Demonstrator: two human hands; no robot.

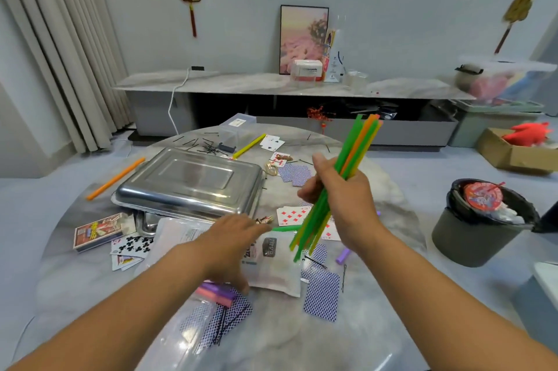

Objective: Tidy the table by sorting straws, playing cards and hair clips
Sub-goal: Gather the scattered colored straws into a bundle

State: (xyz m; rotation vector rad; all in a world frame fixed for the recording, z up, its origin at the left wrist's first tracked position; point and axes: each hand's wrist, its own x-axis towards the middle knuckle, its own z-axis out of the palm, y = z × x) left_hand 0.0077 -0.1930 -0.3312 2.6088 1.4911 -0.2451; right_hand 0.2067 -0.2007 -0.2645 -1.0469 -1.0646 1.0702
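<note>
Nearest, at lower centre, pink and purple straws (216, 292) lie on the bench (377, 325) beside face-down cards (321, 295). The left hand (232, 246), fingers spread and holding nothing, reaches toward them; it could sweep cards or the thin hair pins off with them. The right hand (341, 189) clamps a fanned bundle of green and orange straws (338, 186) above the centre; a loose grip could spill them. Farther, the steel tray (190, 180) hides what lies beneath. The far pins are blurred.

body: two bare forearms | hands (229, 237): bare, no rings/watch (both) | sleeves: none in view
</note>
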